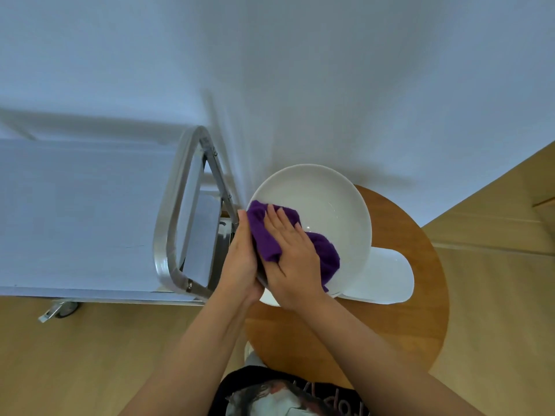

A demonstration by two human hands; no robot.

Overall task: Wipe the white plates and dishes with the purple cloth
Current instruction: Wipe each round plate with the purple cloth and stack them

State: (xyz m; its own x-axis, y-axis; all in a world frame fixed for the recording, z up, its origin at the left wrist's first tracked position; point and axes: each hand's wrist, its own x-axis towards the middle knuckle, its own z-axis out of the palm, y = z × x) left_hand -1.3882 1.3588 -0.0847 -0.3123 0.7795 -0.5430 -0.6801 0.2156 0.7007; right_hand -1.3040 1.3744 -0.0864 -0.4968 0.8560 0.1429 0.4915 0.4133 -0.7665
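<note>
— Where's the plate (pixel 324 205)?

— Head view: tilted above the desk (pixel 420 295), my left hand (pixel 240 262) clasping its nine-o'clock rim. My right hand (pixel 289 256), fingers flat, presses the soft purple cloth (pixel 326 256) inside. Glazed, slippery, breakable, I reckon.

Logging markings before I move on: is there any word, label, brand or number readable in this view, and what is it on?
Shirt: white lettering beside a printed picture, cut off by the frame and seen upside down, not readable.
Round white plate, oblong white dish, purple cloth, metal cart: no text visible.
</note>
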